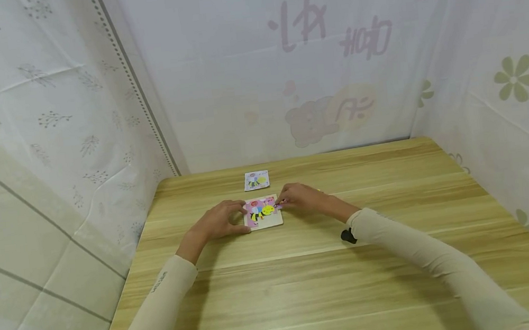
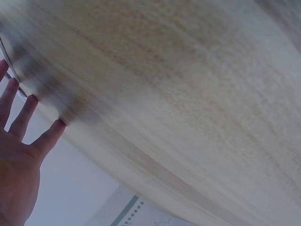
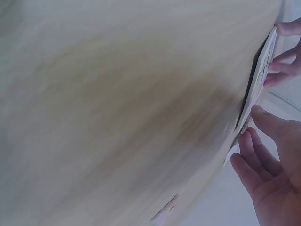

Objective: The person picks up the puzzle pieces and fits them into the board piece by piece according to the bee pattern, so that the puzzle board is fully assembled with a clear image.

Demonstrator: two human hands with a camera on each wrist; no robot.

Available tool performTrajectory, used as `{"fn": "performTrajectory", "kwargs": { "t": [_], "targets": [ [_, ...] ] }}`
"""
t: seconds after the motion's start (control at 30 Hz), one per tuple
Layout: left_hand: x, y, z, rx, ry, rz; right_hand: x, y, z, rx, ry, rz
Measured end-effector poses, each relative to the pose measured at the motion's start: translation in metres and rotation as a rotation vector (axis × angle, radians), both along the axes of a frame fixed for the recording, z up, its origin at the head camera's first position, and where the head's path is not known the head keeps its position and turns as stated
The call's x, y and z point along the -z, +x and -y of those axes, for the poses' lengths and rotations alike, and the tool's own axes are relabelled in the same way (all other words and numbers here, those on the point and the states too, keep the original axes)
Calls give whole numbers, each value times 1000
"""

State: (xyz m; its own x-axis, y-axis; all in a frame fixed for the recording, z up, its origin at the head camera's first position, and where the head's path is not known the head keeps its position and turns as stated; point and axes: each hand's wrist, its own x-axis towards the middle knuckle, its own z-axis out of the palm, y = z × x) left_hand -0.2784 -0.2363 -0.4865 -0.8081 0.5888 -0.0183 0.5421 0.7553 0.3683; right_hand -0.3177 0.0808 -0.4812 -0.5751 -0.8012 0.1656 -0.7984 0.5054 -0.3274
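Note:
A square wooden puzzle board [image 1: 272, 221] lies on the table, its inlaid pieces making a yellow and black bee on pink; the lower right part shows bare wood. My left hand [image 1: 222, 219] holds the board by its left side, fingers at the upper edge and thumb near the lower corner. At the board's right side, my right hand [image 1: 302, 198] pinches a small purplish puzzle piece [image 1: 279, 205] between thumb and fingers. The right wrist view shows the right thumb and fingertips [image 3: 256, 110] at the board's edge [image 3: 258, 75]; the piece is mostly hidden there.
Behind the board lies a picture card [image 1: 256, 180] with the same bee. Another loose puzzle piece [image 3: 165, 210] rests on the wood-grain table [image 1: 276, 286] near the right hand. Patterned curtains [image 1: 236, 72] hang around the table's back and sides.

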Motion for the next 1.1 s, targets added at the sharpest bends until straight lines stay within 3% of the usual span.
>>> {"fn": "performTrajectory", "kwargs": {
  "t": [1.1],
  "targets": [
    [-2, 1, 0, 9, 14, -7, 6, 20, 50, -126, 8, 27]
  ]
}}
